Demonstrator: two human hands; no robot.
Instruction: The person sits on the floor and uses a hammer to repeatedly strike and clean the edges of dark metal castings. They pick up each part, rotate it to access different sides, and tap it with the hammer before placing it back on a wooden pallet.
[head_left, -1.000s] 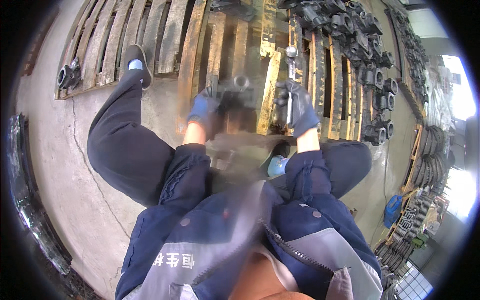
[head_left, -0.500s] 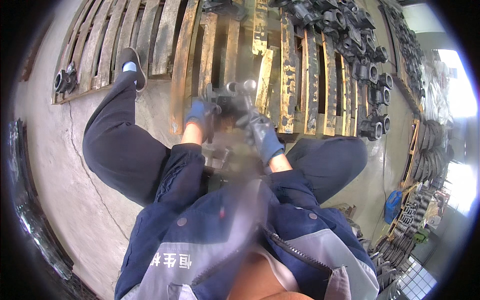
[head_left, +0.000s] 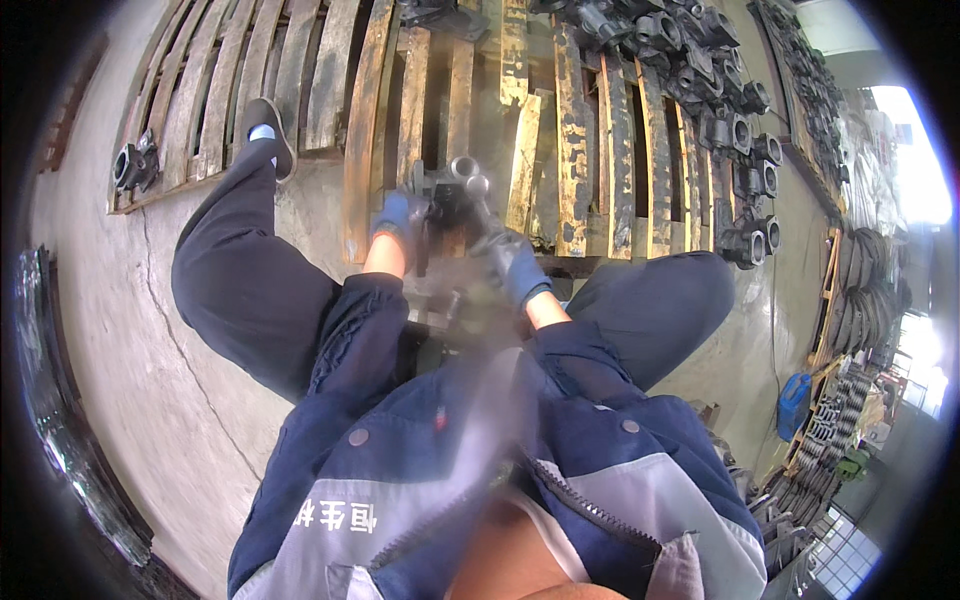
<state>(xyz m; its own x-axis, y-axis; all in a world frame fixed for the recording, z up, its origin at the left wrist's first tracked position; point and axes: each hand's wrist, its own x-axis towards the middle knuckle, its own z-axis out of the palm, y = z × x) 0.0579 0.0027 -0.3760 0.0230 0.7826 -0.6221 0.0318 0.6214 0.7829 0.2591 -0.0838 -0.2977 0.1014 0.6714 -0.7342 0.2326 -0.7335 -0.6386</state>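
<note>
My left hand (head_left: 398,218), in a blue work glove with a dark palm, is closed at the left side of a dark metal casting (head_left: 446,205). The casting has a bright round opening at its far end and lies over the near edge of a wooden pallet (head_left: 407,140). My right hand (head_left: 512,262), gloved alike, is wrapped round the shaft of a hammer-like tool (head_left: 478,188) with a round shiny metal end. That end is right beside the casting; whether they touch cannot be made out. A blur across the middle partly hides the fingers and the parts below.
Many dark castings (head_left: 742,133) are heaped on the pallet's right side. One casting (head_left: 136,163) sits on the left pallet (head_left: 213,120), near my shoe. Stacked curved metal parts (head_left: 862,290) and a blue container (head_left: 793,405) stand at the right. My bent legs flank the work.
The right hand and the tool's round end have moved left and slightly nearer, toward the casting. The left hand stays on the casting with little movement. The whole view has shifted slightly.
</note>
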